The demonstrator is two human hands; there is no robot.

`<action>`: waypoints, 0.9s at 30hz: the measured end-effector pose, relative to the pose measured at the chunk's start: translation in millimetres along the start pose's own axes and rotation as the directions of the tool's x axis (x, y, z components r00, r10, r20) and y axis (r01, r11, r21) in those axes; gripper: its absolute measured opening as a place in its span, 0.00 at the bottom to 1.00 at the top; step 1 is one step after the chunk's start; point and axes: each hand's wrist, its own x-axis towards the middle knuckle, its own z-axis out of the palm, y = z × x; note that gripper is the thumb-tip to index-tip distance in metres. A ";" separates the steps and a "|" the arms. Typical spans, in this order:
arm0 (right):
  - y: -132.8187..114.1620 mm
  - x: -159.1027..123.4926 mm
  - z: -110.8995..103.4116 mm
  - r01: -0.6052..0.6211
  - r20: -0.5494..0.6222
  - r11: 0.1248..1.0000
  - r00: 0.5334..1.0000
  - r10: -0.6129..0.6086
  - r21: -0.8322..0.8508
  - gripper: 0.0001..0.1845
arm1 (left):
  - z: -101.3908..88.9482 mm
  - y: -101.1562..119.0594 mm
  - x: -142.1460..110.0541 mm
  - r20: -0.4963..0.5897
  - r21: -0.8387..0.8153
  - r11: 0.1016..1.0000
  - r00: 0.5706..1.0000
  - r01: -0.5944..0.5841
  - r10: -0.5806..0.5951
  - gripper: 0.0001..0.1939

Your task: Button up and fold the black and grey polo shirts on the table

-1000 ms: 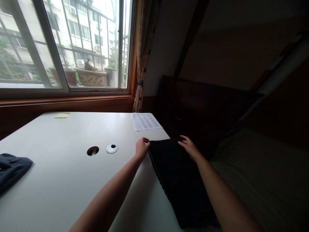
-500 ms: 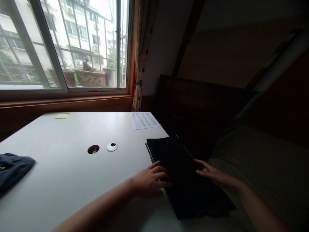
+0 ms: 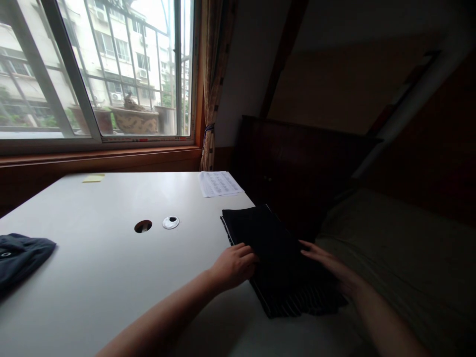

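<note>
A folded black cloth [image 3: 266, 233] lies at the right edge of the white table [image 3: 111, 267], its near end fringed or striped. My left hand [image 3: 234, 265] rests on the cloth's left edge with the fingers curled over it. My right hand [image 3: 327, 270] lies flat on the cloth's right side, fingers stretched out. Both forearms reach in from the bottom of the view.
A dark blue garment [image 3: 20, 258] lies at the table's left edge. A printed sheet [image 3: 219, 183] and a yellow note [image 3: 92, 178] lie near the window side. A cable hole [image 3: 143, 226] and its round cap [image 3: 170, 222] are mid-table. A bed [image 3: 401, 258] stands to the right.
Both hands came back from the cloth's far edge to its near half. The cloth now looks shorter, and the left fingers have curled onto its edge.
</note>
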 end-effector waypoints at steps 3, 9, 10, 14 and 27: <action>-3.1 0.4 -1.1 0.007 -0.008 1.000 1.000 -0.007 -0.008 0.31 | 0.3 3.2 -3.2 0.054 0.011 0.998 0.997 -0.060 0.059 0.12; 3.6 5.5 -1.6 0.019 -0.013 1.000 1.000 -0.019 0.001 0.34 | 9.5 18.9 -2.8 0.157 0.116 0.974 0.972 -0.196 0.176 0.23; 4.6 5.6 -2.1 0.017 -0.017 1.000 1.000 -0.017 0.000 0.34 | 10.0 21.0 -1.3 0.157 0.137 0.971 0.972 -0.194 0.172 0.21; 7.8 6.0 -5.5 0.025 -0.025 0.999 0.999 -0.026 -0.019 0.35 | 6.6 23.4 3.5 0.159 0.222 0.951 0.970 -0.217 0.185 0.19; 9.4 22.5 -33.2 0.102 -0.041 0.971 0.993 -0.114 -0.216 0.32 | 10.3 30.6 26.1 0.104 0.310 0.947 0.993 -0.087 0.057 0.09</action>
